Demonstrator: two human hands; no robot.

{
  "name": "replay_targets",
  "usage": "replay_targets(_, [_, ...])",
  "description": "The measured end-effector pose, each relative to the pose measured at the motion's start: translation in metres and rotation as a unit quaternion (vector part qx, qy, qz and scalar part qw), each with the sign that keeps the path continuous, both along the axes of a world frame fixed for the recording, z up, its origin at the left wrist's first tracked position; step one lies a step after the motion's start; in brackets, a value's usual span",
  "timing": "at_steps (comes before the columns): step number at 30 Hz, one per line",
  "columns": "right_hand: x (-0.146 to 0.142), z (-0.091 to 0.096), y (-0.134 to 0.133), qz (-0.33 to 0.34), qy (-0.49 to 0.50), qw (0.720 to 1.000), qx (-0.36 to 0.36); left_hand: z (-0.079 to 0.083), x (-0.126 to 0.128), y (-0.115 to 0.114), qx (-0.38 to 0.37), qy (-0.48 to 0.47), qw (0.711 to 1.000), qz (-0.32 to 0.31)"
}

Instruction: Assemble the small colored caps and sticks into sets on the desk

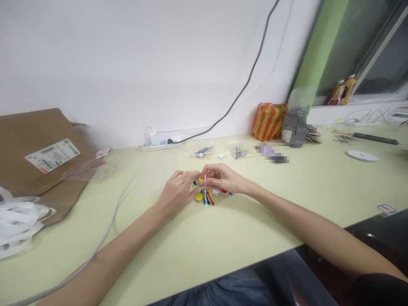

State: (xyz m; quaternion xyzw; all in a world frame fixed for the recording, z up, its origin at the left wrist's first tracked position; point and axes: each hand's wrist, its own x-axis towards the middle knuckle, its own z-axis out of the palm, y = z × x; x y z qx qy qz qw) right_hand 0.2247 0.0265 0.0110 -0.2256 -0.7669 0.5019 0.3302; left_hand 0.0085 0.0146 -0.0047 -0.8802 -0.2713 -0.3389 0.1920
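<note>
My left hand (180,189) and my right hand (221,176) meet fingertip to fingertip above the table. Pinched in my right fingers is a small yellow plastic piece (200,181). The left fingers curl in against it, and what they hold is partly hidden. Under the hands lies a cluster of small arrow-shaped plastic pieces (208,199) in white, black, red and other colours. A round yellow piece (199,197) sits by my left thumb. A round red piece (224,192) lies below my right hand, partly covered.
Behind the hands are small clear bags of coloured pieces (239,152) and a power strip (162,145). Brown packaging (47,140) and white strips (19,221) lie left. A grey cable (110,225) passes my left arm. A striped bag (267,122) and white disc (362,156) are right.
</note>
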Motion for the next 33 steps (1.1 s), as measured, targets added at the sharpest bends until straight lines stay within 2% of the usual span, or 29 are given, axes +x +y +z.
replay_targets(4, [0.006,0.008,0.002,-0.010,-0.015,0.999,0.028,0.000,0.000,0.000,-0.012,0.011,1.000,0.004])
replay_targets(7, [0.025,0.023,0.008,-0.077,-0.031,0.992,0.098,0.001,0.001,-0.001,-0.028,0.002,1.000,0.011])
replay_targets(9, [0.043,0.034,0.015,-0.126,-0.099,0.975,0.153,0.003,0.002,-0.002,-0.040,-0.008,0.999,0.012])
replay_targets(11, [0.061,0.042,0.023,-0.159,-0.223,0.945,0.179,0.004,0.003,-0.004,-0.048,-0.013,0.999,0.016])
replay_targets(13, [0.077,0.045,0.030,-0.174,-0.348,0.907,0.163,0.004,0.003,-0.005,-0.054,-0.009,0.998,0.019])
replay_targets(15, [0.086,0.043,0.034,-0.157,-0.452,0.871,0.108,0.004,0.003,-0.005,-0.059,-0.004,0.998,0.017])
replay_targets(18, [0.090,0.035,0.038,-0.120,-0.521,0.845,0.034,0.003,0.002,-0.003,-0.069,-0.006,0.997,0.015])
replay_targets(20, [0.088,0.031,0.039,-0.113,-0.512,0.851,0.027,0.002,0.001,-0.002,-0.077,-0.009,0.997,0.018])
replay_targets(27, [0.083,0.026,0.041,-0.126,-0.439,0.886,0.082,0.003,0.001,-0.003,-0.085,-0.006,0.996,0.012])
replay_targets(33, [0.082,0.026,0.040,-0.125,-0.421,0.893,0.098,0.004,0.002,-0.004,-0.097,-0.009,0.995,0.015])
